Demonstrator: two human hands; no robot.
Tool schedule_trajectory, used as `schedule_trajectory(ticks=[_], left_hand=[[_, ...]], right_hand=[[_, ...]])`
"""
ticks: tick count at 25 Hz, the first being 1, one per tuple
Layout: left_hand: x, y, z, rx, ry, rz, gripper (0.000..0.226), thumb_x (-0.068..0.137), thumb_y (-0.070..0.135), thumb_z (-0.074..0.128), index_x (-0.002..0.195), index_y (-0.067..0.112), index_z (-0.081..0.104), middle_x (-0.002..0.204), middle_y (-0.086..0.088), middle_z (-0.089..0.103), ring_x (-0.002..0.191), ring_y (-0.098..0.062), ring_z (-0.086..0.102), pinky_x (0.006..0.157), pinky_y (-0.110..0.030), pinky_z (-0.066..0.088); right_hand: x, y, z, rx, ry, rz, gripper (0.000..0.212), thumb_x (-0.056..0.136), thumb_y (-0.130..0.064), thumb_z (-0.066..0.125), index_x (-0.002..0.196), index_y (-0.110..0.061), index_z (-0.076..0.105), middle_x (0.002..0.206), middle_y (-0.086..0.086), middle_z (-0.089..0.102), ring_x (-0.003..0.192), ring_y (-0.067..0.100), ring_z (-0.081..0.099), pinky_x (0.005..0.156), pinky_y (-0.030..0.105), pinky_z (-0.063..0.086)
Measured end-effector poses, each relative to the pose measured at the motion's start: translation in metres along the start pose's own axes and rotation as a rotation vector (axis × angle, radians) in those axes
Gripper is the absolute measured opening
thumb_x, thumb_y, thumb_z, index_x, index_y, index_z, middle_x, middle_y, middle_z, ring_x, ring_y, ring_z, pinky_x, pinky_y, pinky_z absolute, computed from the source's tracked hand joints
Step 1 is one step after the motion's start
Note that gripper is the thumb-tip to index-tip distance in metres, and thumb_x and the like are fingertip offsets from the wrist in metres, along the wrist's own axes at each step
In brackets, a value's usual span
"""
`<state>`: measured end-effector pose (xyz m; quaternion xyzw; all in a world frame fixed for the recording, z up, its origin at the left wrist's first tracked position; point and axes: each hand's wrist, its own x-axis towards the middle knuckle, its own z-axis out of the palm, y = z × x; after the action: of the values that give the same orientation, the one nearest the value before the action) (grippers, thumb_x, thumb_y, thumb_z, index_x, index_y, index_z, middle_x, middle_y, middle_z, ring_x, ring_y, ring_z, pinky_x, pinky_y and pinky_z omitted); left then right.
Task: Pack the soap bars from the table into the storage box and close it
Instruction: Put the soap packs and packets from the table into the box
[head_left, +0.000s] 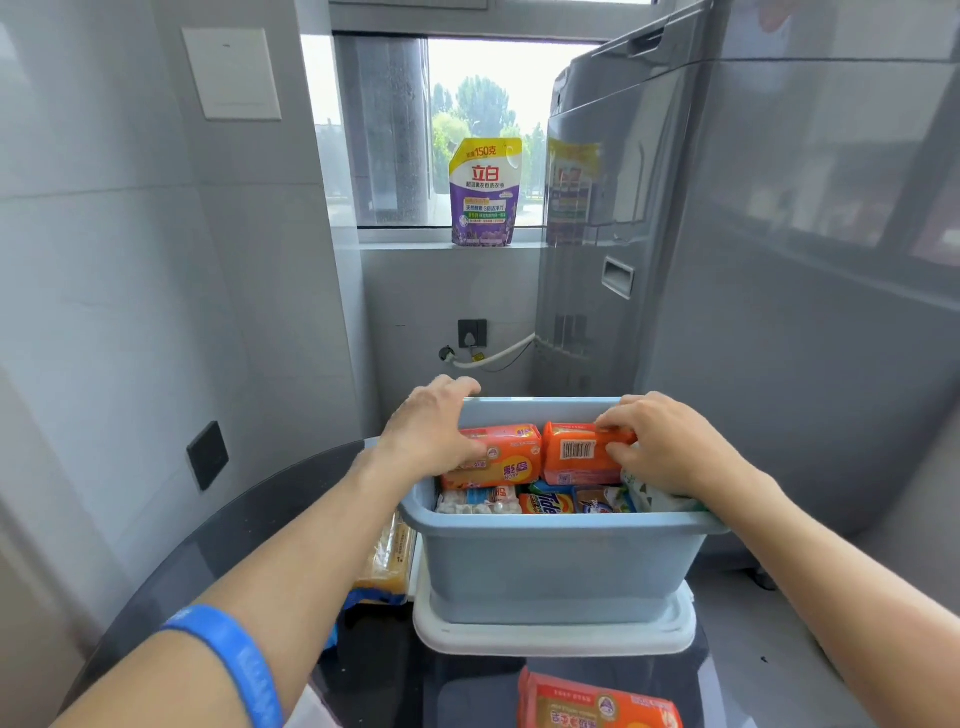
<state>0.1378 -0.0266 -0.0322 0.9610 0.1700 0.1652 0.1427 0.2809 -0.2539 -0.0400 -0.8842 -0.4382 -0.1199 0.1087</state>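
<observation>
Both hands inside the top of a blue storage box (550, 566) on a dark glass surface (467, 686). Left hand (431, 431) draped over the box's far left corner, fingers hooked over the far rim, thumb pressing an orange soap bar (506, 457) lying just under it. Right hand (660, 447) curled round a second orange soap bar (579, 454), barcode up, fingertips on its far edge, thumb at its near edge. Two bars side by side, touching, on top of other packets nearly level with the rim; little open room left inside. Beneath the box, a white lid (550, 636) sticking out past its base. Below the hands, at the near edge of view, another orange soap bar (597, 701) on the surface. Left of the box, under the left forearm, a yellow packet (389, 561). Right of the right hand, a grey washing machine (753, 260) standing close by the box.
</observation>
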Motion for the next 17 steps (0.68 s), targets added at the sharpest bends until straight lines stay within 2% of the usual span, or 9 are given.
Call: schedule_trajectory(ticks=[1,3,4,6,8,10,12,14,17], left_hand=[[-0.011,-0.004,-0.003,-0.218,0.063,-0.047,0.060,0.081,0.030,0.076,0.134,0.024,0.049,0.127,0.000,0.054,0.114,-0.021,0.053,0.085,-0.032,0.049],[-0.042,-0.015,-0.002,-0.474,0.226,-0.113,0.042,0.085,0.025,0.070,0.125,0.026,0.059,0.123,0.007,0.059,0.111,-0.014,0.056,0.073,-0.014,0.045],[-0.062,-0.021,-0.001,-0.558,0.259,-0.126,0.034,0.085,0.025,0.068,0.118,0.031,0.063,0.121,0.015,0.060,0.110,-0.009,0.056,0.070,-0.006,0.040],[-0.096,-0.026,-0.003,-0.684,0.208,-0.117,0.024,0.084,0.025,0.065,0.102,0.040,0.068,0.121,0.026,0.056,0.114,-0.004,0.054,0.077,-0.006,0.038],[-0.112,-0.026,-0.004,-0.666,0.197,-0.100,0.023,0.084,0.016,0.064,0.090,0.038,0.070,0.122,0.022,0.056,0.116,-0.007,0.052,0.086,-0.018,0.039],[-0.121,-0.017,-0.009,-0.608,0.234,-0.101,0.024,0.083,0.008,0.061,0.085,0.029,0.070,0.118,0.017,0.056,0.116,-0.010,0.052,0.083,-0.017,0.038],[-0.124,-0.009,-0.010,-0.563,0.264,-0.119,0.021,0.083,0.006,0.059,0.089,0.024,0.068,0.119,0.013,0.055,0.117,-0.012,0.051,0.080,-0.014,0.038],[-0.130,-0.008,-0.008,-0.475,0.354,-0.126,0.020,0.085,0.008,0.059,0.098,0.019,0.066,0.125,0.005,0.054,0.118,-0.017,0.051,0.088,-0.024,0.042],[-0.148,0.000,-0.014,-0.246,0.627,0.159,0.008,0.084,0.013,0.060,0.091,0.016,0.059,0.097,0.003,0.055,0.087,-0.012,0.052,0.072,-0.022,0.041]], right_hand=[[-0.001,-0.003,-0.005,0.025,0.052,0.022,0.027,0.087,-0.027,0.056,0.109,-0.032,0.071,0.106,-0.009,0.068,0.097,0.020,0.056,0.078,0.038,0.051],[-0.007,-0.011,-0.013,0.091,0.184,0.075,0.021,0.087,-0.024,0.059,0.100,-0.028,0.074,0.102,-0.007,0.071,0.093,0.021,0.057,0.078,0.037,0.050],[-0.012,-0.017,-0.014,0.106,0.239,0.088,0.018,0.086,-0.023,0.061,0.097,-0.026,0.075,0.101,-0.007,0.072,0.091,0.022,0.058,0.078,0.038,0.048],[-0.024,-0.031,-0.017,0.113,0.301,0.132,0.016,0.085,-0.022,0.062,0.092,-0.025,0.076,0.098,-0.007,0.074,0.090,0.023,0.062,0.082,0.038,0.047],[-0.039,-0.045,-0.022,0.282,0.311,0.246,0.016,0.085,-0.020,0.061,0.089,-0.026,0.076,0.093,-0.007,0.075,0.088,0.021,0.066,0.083,0.039,0.051],[-0.055,-0.063,-0.028,0.412,0.322,0.302,0.017,0.084,-0.017,0.062,0.088,-0.025,0.075,0.089,-0.005,0.076,0.083,0.020,0.067,0.079,0.036,0.054],[-0.073,-0.082,-0.023,0.329,0.408,0.245,0.016,0.083,-0.012,0.064,0.091,-0.021,0.075,0.091,-0.002,0.076,0.084,0.023,0.066,0.077,0.032,0.050],[-0.100,-0.104,-0.006,0.267,0.549,0.141,0.012,0.084,-0.009,0.067,0.092,-0.016,0.073,0.095,-0.001,0.073,0.088,0.024,0.064,0.077,0.034,0.049],[-0.142,-0.138,0.009,0.240,0.691,-0.022,0.012,0.085,-0.010,0.064,0.094,-0.011,0.072,0.102,0.002,0.067,0.093,0.022,0.057,0.080,0.033,0.050]])
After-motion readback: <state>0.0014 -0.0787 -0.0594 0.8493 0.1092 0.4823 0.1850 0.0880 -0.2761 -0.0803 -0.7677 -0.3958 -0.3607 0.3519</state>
